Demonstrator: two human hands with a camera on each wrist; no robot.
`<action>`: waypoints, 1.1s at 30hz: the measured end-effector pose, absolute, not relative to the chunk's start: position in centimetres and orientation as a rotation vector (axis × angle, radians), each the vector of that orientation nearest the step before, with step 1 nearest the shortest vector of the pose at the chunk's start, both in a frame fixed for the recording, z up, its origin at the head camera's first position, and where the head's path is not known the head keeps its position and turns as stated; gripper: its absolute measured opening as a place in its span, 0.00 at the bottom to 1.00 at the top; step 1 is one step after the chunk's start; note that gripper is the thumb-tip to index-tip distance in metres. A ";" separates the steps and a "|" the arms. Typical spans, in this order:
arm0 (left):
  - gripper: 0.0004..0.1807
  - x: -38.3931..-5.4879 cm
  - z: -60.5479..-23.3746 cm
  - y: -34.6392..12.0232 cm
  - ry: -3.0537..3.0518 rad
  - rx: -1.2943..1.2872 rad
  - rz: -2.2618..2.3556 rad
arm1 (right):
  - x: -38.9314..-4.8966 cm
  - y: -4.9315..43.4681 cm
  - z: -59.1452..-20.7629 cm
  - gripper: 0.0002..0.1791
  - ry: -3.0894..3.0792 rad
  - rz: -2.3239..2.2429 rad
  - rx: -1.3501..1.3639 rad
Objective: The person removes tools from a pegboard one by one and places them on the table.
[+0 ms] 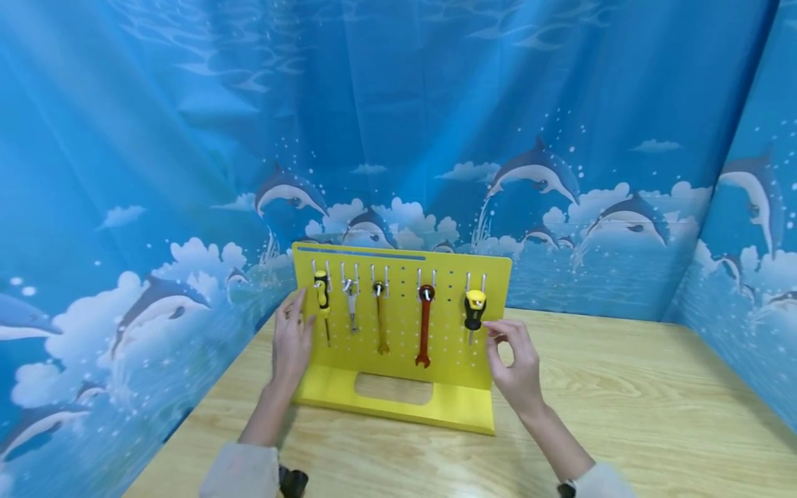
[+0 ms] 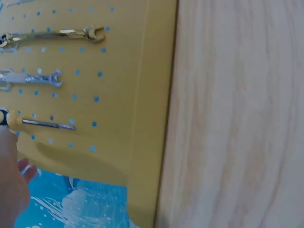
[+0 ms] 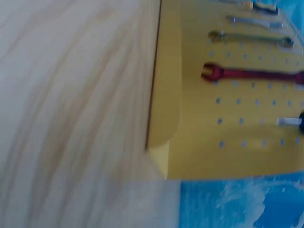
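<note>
A yellow pegboard stand (image 1: 398,404) holds a row of hanging tools. At its left end hangs a long yellow-and-black screwdriver (image 1: 322,294), then a small silver wrench (image 1: 352,311), a gold-coloured wrench (image 1: 382,321) and a red wrench (image 1: 425,328). A stubby screwdriver (image 1: 473,315) with a black and yellow handle hangs at the right end. My left hand (image 1: 291,346) is at the board's left edge, extended fingertips beside the long screwdriver's handle. By the right edge, my right hand (image 1: 521,366) has bent fingers and a gap between thumb and forefinger, its fingertips close to the stubby screwdriver.
The stand rests on a light wooden table (image 1: 623,387), which extends to its right and in front. Behind and at both sides hangs a blue curtain (image 1: 405,138) printed with dolphins. Metal hooks (image 1: 468,280) stick out from the board's upper part.
</note>
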State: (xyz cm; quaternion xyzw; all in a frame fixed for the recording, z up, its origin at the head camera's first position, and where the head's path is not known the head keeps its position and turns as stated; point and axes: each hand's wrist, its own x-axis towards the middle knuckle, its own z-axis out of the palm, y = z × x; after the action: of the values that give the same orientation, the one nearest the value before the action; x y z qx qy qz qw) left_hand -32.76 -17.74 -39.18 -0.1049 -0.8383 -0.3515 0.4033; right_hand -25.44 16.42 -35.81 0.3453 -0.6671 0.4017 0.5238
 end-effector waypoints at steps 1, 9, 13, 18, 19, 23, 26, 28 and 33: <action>0.28 -32.6 -39.0 -17.5 -2.098 -0.277 -0.943 | -25.6 15.7 -35.6 0.16 -1.584 0.966 0.866; 0.31 -32.8 -38.0 -15.8 -1.948 -0.355 -1.218 | -27.7 8.7 -35.8 0.18 -1.804 1.036 1.030; 0.34 -33.1 -38.0 -15.1 -1.887 -0.334 -1.235 | -28.2 5.1 -35.7 0.19 -2.065 1.153 0.989; 0.35 -33.0 -37.7 -14.6 -1.866 -0.299 -1.247 | -29.1 2.1 -36.2 0.19 -2.254 1.328 0.895; 0.35 -32.8 -37.6 -14.5 -1.868 -0.293 -1.253 | -29.2 1.6 -36.3 0.19 -2.286 1.351 0.876; 0.35 -32.4 -37.2 -14.5 -1.892 -0.260 -1.301 | -29.5 0.3 -36.7 0.21 -2.421 1.384 0.813; 0.35 -32.0 -36.7 -14.4 -1.917 -0.225 -1.372 | -29.6 -0.4 -37.1 0.24 -2.501 1.376 0.797; 0.35 -31.7 -36.3 -14.3 -1.934 -0.199 -1.427 | -29.5 -0.8 -37.3 0.25 -2.525 1.386 0.797; 0.37 -30.8 -35.6 -14.2 -1.978 -0.138 -1.520 | -29.1 -1.4 -38.0 0.23 -2.480 1.412 0.845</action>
State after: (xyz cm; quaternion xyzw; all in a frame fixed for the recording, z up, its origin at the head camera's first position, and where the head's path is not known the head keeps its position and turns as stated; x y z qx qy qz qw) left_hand -30.80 -14.24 -35.55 -0.0524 -0.7512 -0.5771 0.3160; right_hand -29.12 -1.35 -38.04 0.2830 -0.8304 0.4728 0.0825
